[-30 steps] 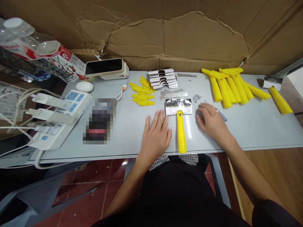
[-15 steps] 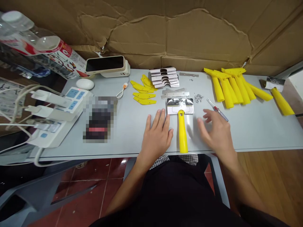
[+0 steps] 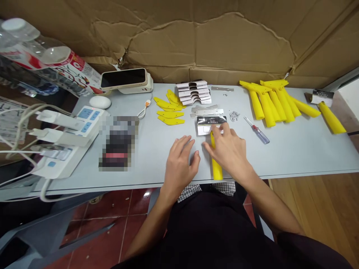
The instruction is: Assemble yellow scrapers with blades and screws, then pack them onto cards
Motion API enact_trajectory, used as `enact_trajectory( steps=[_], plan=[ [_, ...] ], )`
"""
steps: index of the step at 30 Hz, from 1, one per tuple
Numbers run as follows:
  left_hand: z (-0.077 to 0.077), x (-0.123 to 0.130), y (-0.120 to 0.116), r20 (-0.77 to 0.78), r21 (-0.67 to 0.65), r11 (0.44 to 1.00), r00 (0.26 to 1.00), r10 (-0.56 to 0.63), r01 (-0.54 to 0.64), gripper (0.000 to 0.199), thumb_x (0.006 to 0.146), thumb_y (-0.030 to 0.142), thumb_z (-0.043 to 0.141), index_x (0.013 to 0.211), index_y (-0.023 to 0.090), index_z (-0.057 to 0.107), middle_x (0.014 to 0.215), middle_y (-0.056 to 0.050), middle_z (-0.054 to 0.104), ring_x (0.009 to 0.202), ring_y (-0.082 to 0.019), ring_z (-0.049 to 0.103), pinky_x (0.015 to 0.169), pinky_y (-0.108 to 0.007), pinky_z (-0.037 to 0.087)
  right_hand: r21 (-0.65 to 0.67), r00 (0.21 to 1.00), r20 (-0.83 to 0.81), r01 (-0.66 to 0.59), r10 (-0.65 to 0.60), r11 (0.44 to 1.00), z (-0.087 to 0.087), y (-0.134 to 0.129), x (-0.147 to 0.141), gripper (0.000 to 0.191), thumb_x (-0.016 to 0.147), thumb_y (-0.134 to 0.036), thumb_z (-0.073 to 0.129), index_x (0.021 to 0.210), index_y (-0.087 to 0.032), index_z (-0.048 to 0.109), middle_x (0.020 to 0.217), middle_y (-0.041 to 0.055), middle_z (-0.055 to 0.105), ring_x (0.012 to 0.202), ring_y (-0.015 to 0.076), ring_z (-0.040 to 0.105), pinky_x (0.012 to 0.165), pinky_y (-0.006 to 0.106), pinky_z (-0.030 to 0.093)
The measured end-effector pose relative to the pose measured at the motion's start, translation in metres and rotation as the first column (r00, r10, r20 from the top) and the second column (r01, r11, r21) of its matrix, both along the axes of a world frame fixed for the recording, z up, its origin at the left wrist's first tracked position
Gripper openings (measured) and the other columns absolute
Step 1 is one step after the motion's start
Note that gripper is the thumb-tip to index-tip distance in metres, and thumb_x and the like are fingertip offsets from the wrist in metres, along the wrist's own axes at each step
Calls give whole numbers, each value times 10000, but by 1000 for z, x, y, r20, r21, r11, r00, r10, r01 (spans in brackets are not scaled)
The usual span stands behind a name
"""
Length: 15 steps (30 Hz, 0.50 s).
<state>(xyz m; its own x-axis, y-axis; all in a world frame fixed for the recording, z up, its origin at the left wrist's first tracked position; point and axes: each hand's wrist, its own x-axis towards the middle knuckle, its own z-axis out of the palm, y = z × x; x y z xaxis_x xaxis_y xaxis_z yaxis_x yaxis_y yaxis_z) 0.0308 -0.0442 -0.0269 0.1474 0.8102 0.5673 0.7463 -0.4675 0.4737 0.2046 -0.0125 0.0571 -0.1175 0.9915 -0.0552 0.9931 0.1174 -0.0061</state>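
A yellow-handled scraper (image 3: 217, 169) lies in front of me, its head covered by a printed black-and-white card sleeve (image 3: 204, 129). Over the upper handle is my right hand (image 3: 231, 147), thumb on the left side and fingers spread near the card's lower edge; contact is partly hidden. Left of the scraper, my left hand (image 3: 181, 160) has loosely bent, separated fingers and holds nothing. Just beyond the sleeve lie metal blades (image 3: 209, 111) and a pile of small screws (image 3: 234, 116). A screwdriver (image 3: 258, 130) with a clear handle rests to the right.
Yellow handles (image 3: 270, 104) are heaped at the back right, beside another sleeved scraper (image 3: 332, 117). Yellow plates (image 3: 171, 114) and stacked card sleeves (image 3: 194, 92) lie at the back. A power strip (image 3: 70, 149), blurred phone-like object (image 3: 119, 144) and bottles (image 3: 67, 67) occupy the left.
My right hand has moved left from beside the screwdriver to over the scraper's handle. My left hand has lifted its fingers and drawn back slightly from the sleeve.
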Motion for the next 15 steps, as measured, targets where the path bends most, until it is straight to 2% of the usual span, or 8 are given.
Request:
enact_trajectory(
  steps=[3, 6, 8, 12, 15],
  plan=[
    [5, 0, 0, 20, 3, 1000, 1000, -2, 2, 292, 996, 157, 669, 1279, 125, 730, 1336, -202, 772, 1288, -344, 736, 1169, -623, 577, -18, 995, 48, -82, 83, 996, -2, -7, 7, 434, 1089, -290, 467, 1477, -194, 637, 1412, 165, 649, 1064, 325, 715, 556, 365, 499],
    [8, -1, 0, 29, -5, 1000, 1000, -10, 10, 263, 988, 141, 670, 1238, 122, 749, 1300, -191, 785, 1252, -337, 748, 1157, -617, 589, -15, 977, 80, -196, 196, 981, -4, -24, 25, 481, 1062, -125, 405, 1465, -213, 653, 1480, 143, 638, 978, 288, 730, 527, 364, 507],
    [9, -2, 1, 33, -13, 1000, 999, -12, 12, 250, 988, 141, 671, 1224, 130, 755, 1284, -177, 792, 1233, -331, 754, 1148, -612, 597, -11, 958, 74, -279, 279, 960, -6, -40, 43, 507, 1023, -58, 431, 1450, -204, 661, 1485, 144, 641, 987, 286, 731, 553, 368, 550],
    [9, -4, 2, 33, -22, 999, 999, -27, 27, 225, 989, 147, 677, 1192, 123, 770, 1259, -181, 800, 1209, -345, 756, 1125, -631, 602, 58, 937, -7, -350, 350, 935, -13, -79, 91, 509, 972, -16, 497, 1431, -155, 670, 1432, 181, 667, 1057, 308, 750, 648, 395, 647],
    [9, -6, 2, 21, -35, 999, 999, -34, 35, 227, 992, 149, 672, 1190, 113, 777, 1251, -199, 800, 1212, -363, 747, 1117, -652, 595, 78, 932, -98, -341, 348, 937, -22, -111, 138, 488, 995, -46, 526, 1447, -174, 655, 1446, 183, 648, 1130, 311, 754, 824, 463, 696]
  ],
)
